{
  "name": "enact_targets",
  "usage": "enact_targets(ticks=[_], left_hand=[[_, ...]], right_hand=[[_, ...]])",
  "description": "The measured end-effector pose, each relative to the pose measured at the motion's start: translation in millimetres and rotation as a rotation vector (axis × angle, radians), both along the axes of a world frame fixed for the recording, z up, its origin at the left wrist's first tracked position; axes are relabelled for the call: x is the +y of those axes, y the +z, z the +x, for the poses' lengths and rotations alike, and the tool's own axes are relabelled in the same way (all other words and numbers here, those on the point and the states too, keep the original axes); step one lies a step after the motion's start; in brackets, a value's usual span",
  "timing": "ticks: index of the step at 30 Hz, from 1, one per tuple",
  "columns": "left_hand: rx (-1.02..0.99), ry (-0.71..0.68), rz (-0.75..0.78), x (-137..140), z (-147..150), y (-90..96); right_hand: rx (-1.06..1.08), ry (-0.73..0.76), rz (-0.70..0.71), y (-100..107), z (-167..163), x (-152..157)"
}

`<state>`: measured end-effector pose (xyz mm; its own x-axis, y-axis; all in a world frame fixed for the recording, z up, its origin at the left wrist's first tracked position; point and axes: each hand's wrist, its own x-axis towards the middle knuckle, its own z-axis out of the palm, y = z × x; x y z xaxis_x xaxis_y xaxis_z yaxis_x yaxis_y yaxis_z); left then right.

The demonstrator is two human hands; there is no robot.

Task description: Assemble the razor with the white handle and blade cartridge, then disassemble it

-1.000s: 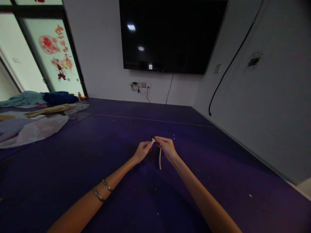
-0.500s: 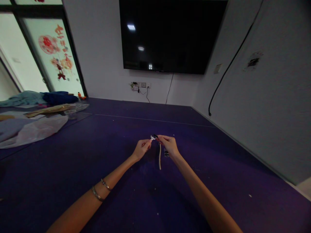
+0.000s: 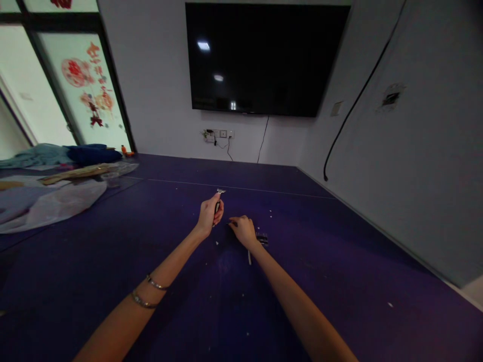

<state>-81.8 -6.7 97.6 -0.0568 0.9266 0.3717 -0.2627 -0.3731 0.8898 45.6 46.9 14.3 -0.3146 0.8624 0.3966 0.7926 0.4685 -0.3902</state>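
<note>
My left hand [image 3: 210, 215] is closed around the dark handle of a razor-like tool [image 3: 221, 191], whose silver T-shaped head points up and away from me. My right hand [image 3: 243, 230] is low over the purple surface, fingertips pinched together. Something small and dark shows at those fingertips, too small to name. Just right of the right wrist lies a small black-and-clear pack [image 3: 262, 239]. A pale thin strip [image 3: 249, 258] pokes out from beneath the right wrist, partly hidden by it.
The purple surface [image 3: 181, 271] carries several small white crumbs. Plastic bags [image 3: 75, 203] and folded cloths [image 3: 90, 153] lie at the left. A wall-mounted television [image 3: 267, 60] is ahead, and a black cable [image 3: 350, 108] hangs down the right wall.
My left hand has moved left and up and now holds the razor-like tool upright, instead of pinching a small shiny piece. My right hand has moved left and down, away from it.
</note>
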Motion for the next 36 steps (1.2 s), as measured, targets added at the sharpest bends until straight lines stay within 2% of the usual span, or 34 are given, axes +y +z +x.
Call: enact_targets(ticks=[8,13,18,23,27,36], left_hand=[[0.031,-0.022,-0.045,-1,7,-4.2],[0.065,-0.051,-0.081,1,9,-10.1],[0.131,-0.083,-0.111,1,13,-18.2],[0.19,-0.099,-0.149,1,18,-24.9],[0.221,-0.11,-0.168,2,19,-27.9],[0.257,-0.165,-0.157,3,17,-31.8]], right_hand=[[-0.086,-0.043,0.019,1,-9,-1],[-0.127,-0.07,-0.002,22,6,-11],[-0.295,-0.137,-0.1,41,30,-31],[-0.415,-0.138,-0.178,33,40,-58],[-0.422,-0.143,-0.184,22,39,-72],[-0.392,-0.133,-0.183,23,41,-75]])
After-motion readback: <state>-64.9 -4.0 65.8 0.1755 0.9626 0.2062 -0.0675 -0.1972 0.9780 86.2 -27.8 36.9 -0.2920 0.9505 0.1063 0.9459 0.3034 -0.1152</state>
